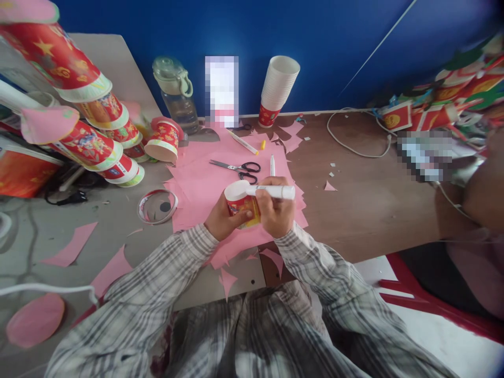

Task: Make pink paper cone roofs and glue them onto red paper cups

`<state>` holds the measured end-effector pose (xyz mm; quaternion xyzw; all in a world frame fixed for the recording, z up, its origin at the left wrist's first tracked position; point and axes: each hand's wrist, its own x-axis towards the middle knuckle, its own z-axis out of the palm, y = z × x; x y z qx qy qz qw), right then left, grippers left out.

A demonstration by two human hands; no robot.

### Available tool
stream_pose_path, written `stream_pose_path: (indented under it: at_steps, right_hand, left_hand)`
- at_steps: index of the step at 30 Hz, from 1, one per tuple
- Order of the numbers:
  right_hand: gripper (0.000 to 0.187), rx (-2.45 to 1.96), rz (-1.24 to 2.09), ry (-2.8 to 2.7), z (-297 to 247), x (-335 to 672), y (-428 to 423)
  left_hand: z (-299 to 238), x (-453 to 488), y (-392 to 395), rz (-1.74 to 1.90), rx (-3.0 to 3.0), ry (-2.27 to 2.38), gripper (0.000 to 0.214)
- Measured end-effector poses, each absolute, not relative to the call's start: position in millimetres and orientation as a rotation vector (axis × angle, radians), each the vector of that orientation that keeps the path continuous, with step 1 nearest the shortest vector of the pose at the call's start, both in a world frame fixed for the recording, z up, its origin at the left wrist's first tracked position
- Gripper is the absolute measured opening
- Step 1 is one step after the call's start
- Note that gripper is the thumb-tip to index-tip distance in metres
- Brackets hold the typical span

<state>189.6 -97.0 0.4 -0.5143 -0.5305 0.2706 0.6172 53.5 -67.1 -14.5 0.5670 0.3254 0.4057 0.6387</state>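
Observation:
A red printed paper cup (238, 206) is gripped in my left hand (220, 219), its thumb lying across the side and its white end facing up. My right hand (279, 207) is closed around a thick white marker (275, 191), whose tip end meets the cup's upper edge. Whether the tip touches the cup I cannot tell. Both hands are over a layer of pink paper (192, 178). Just beyond them lie black-handled scissors (240, 168), a second white marker (272, 166), a slim white pen (243, 142) and a yellow cap (263, 144).
Stacked red cups with pink tops (94, 142) lean at the left, near a tape roll (157, 206). Behind stand a water bottle (179, 100) and a stack of paper cups (279, 84). On the right are a cable (354, 152), cup crafts (429, 115) and another person's arm (486, 178).

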Motion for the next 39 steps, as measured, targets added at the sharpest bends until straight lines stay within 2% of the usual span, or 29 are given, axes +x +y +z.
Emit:
stream_pose_path:
  at_steps: [6,10,14,19,23,32,39]
  right_hand:
    - [0.028,-1.052,1.083,-0.829,-4.5,191.5,-71.5]
    - [0.029,-1.048,1.216,-0.708,-5.3,187.5,-68.0]
    - [0.020,-1.058,1.224,-0.705,-2.2,186.9,-71.7]
    - [0.030,-0.998,1.227,-0.737,0.4,188.7,-74.8]
    - [0.025,-0.972,1.196,-0.827,-4.4,190.6,-80.0]
    - [0.022,-1.156,0.809,-1.024,-10.4,192.2,-81.2]
    - [0.027,-1.110,0.950,-0.896,-8.0,192.1,-70.5]
  left_hand:
    - [-8.4,56.2,-73.6,0.870,1.132,0.679,0.060]
    - [-4.1,57.3,-75.0,0.853,1.107,0.629,0.056]
    - [-0.3,57.5,-74.5,0.883,1.113,0.562,0.049]
    - [-6.1,55.9,-73.5,0.912,1.016,0.585,0.057]
    - [-11.1,55.2,-70.8,0.933,1.048,0.602,0.058]
    - [-5.1,57.2,-70.0,0.982,1.085,0.629,0.056]
    - [-4.8,59.9,-71.0,0.976,1.005,0.644,0.066]
